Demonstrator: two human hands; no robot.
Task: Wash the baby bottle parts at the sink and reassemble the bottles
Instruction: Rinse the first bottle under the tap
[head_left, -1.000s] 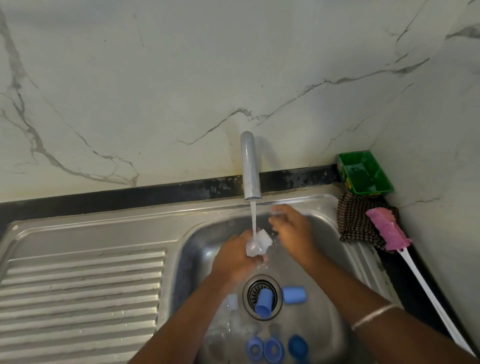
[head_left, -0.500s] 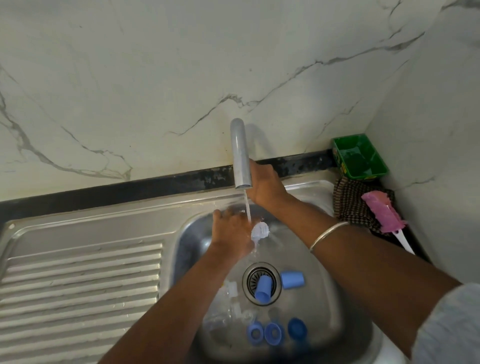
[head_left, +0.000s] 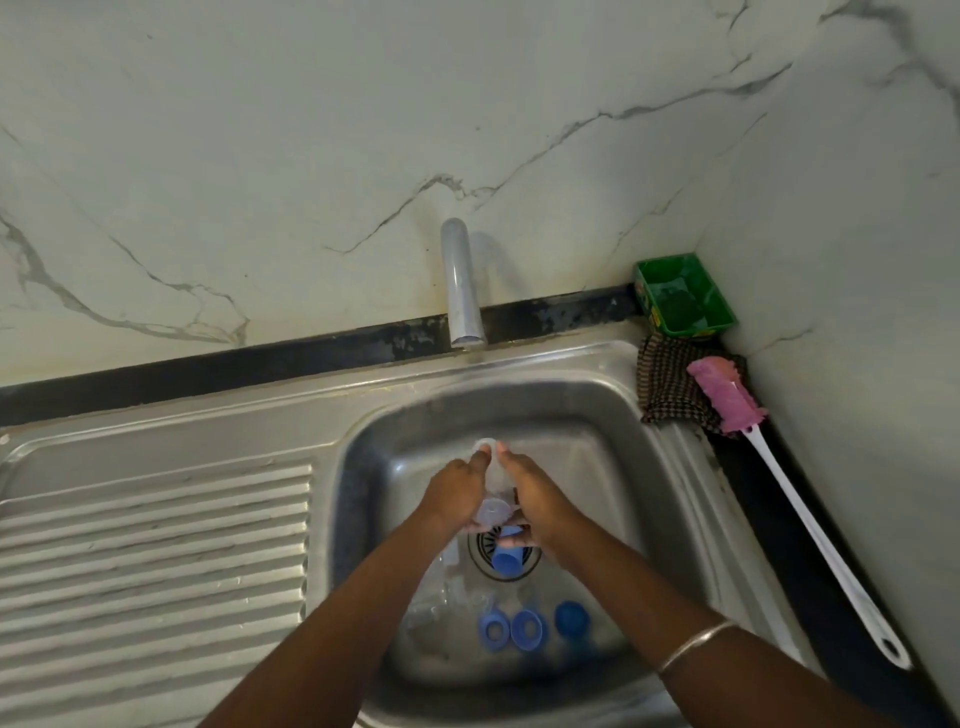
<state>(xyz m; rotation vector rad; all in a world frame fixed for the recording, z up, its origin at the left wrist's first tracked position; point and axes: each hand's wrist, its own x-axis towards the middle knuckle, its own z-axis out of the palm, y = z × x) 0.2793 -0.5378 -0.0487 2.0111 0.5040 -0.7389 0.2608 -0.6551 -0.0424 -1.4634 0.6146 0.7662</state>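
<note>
Midway, over the sink (head_left: 613, 415), my left hand (head_left: 457, 491) and right hand (head_left: 537, 493) have their fingers clamped on one clear teat (head_left: 492, 499); blue rings (head_left: 511, 629), caps (head_left: 506, 558) and clear bottles (head_left: 441, 605) lie in the basin, none reassembled yet.

Green tray (head_left: 684, 296): back right corner beside sink (head_left: 670, 467). Checked cloth (head_left: 667, 387): on sink's right rim. Pink-headed brush (head_left: 727, 397): head on cloth, white handle along sink's right.

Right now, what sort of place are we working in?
Most likely a home kitchen sink corner: a steel sink with a ribbed drainboard, a tap on marble-look wall, a pink bottle brush.
</note>
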